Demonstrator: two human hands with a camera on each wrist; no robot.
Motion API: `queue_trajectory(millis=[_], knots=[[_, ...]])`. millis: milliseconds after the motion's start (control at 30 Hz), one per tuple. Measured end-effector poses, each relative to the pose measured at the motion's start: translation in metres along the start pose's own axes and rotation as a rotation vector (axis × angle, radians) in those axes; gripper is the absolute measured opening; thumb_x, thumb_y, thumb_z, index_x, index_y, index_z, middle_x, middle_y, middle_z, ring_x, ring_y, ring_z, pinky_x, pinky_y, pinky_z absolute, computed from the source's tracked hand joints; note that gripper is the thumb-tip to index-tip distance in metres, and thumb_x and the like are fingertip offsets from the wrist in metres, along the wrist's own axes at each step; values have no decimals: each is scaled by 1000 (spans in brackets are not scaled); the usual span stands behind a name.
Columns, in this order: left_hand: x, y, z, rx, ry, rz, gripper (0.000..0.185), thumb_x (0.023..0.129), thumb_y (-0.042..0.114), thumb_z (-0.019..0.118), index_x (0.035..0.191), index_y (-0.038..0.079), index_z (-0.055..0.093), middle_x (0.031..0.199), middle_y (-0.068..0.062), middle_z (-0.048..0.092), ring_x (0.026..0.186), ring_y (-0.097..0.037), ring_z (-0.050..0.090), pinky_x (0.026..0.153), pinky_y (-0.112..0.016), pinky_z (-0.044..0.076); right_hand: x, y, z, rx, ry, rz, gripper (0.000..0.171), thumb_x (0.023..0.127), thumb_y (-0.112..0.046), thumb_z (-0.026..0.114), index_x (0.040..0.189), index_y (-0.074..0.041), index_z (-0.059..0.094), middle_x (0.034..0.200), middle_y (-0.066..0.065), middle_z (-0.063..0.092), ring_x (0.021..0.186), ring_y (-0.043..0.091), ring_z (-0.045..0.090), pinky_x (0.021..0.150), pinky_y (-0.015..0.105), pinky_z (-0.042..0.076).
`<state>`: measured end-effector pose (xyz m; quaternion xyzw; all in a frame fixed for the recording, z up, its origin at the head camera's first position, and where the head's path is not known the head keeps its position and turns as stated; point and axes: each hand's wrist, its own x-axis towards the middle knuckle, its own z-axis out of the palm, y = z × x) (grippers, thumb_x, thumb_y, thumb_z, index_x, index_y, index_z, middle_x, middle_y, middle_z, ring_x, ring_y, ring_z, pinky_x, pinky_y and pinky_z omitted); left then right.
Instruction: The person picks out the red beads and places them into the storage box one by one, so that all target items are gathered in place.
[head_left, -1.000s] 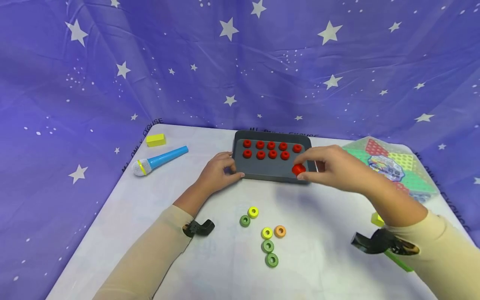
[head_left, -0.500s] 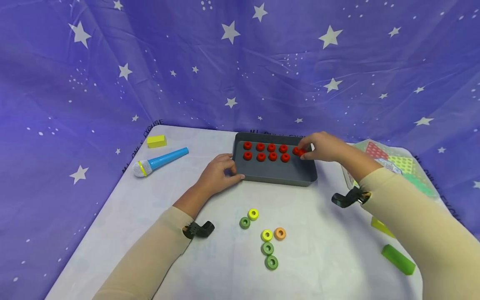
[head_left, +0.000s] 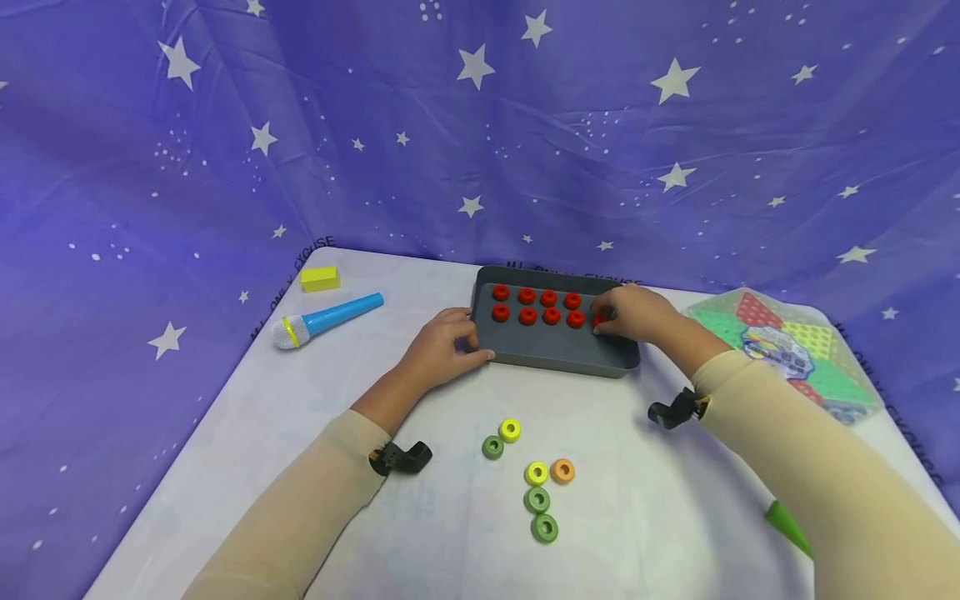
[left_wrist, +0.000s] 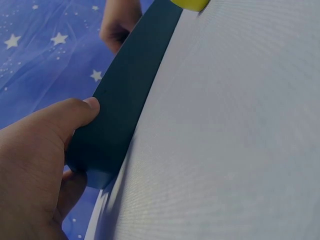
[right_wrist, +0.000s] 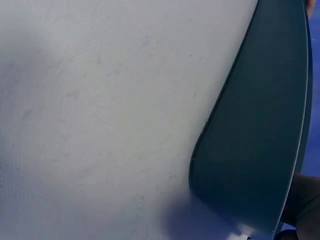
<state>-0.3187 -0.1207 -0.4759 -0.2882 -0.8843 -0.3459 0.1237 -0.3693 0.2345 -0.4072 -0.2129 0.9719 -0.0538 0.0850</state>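
Observation:
In the head view, a dark grey tray (head_left: 555, 348) holds two rows of red rings (head_left: 551, 316). My left hand (head_left: 444, 348) grips the tray's near left corner. The left wrist view shows the left thumb (left_wrist: 80, 114) on the tray's outer wall (left_wrist: 127, 75), with fingers around the corner. My right hand (head_left: 637, 312) reaches inside the tray's right end and pinches a red ring (head_left: 597, 319) at the end of the nearer row. That hand hides the right end of the far row. In the right wrist view the tray wall (right_wrist: 255, 120) covers most of the right hand (right_wrist: 306, 205).
Yellow, green and orange rings (head_left: 537, 500) lie on the white table in front of the tray. A toy microphone (head_left: 330, 320) and yellow block (head_left: 320, 279) are at left. A clear lidded box (head_left: 787, 350) stands at right; a green block (head_left: 787, 527) is partly behind the right sleeve.
My right hand carried a red ring from the tray's front right to the far row's end, then drew back slightly to the nearer row. My left hand kept its hold on the tray.

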Motion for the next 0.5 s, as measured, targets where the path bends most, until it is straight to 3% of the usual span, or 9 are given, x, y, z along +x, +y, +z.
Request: queue_trajectory(millis=[167,300,500], knots=[[-3,0,1,-9,-12,-15,31,83,33,85,71,19,60,83,4,58,136,-26,52,116,-41,41,-4,-1,0,8,16,-17,41,85,-32,83,118,-10,74,107,5,75,98,27,66,88,51,55],[-4,0,0,-23,-24,-17,30,83,34,85,72,18,61,85,4,59,137,-25,51,117,-40,40,-12,-3,-7,61,57,4,42,88,-38,78,120,-10,73,108,7,74,94,27,67,78,48,57],[-2,-2,-14,1,-11,-39,25,88,38,80,93,14,72,121,-1,66,138,-24,49,114,-46,43,-35,-13,-15,170,164,-33,29,96,-37,69,111,-13,73,94,1,71,73,20,58,60,36,50]])
